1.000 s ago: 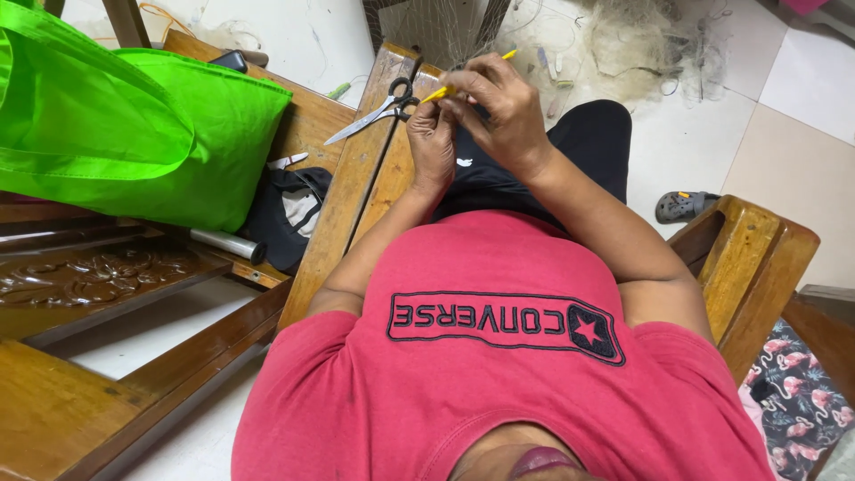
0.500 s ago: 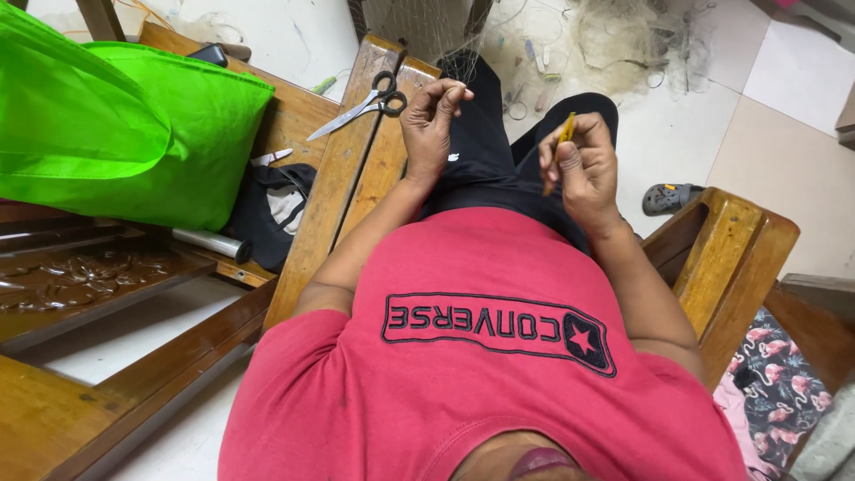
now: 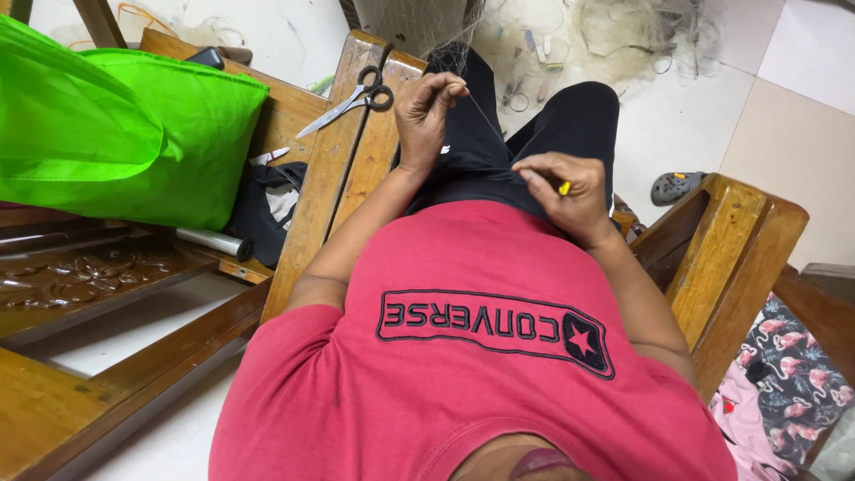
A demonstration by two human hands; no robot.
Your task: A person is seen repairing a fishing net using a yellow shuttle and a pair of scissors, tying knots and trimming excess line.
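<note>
Our right hand (image 3: 570, 191), pinched shut on a small yellow netting needle (image 3: 564, 188), has drawn back toward our red shirt, stretching a thin thread (image 3: 488, 120) taut from our left hand (image 3: 426, 111), which pinches the fine fishing net (image 3: 445, 55) near the steel scissors (image 3: 352, 100).

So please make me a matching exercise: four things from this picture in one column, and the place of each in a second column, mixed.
Things:
1. scissors
2. green bag
3. yellow needle
4. thread

Places:
A. stretched between the two hands
B. on the wooden armrest, beside the left hand
C. in the fingers of the right hand
D. on the wooden seat at the far left

Pairs: 1-B, 2-D, 3-C, 4-A
</note>
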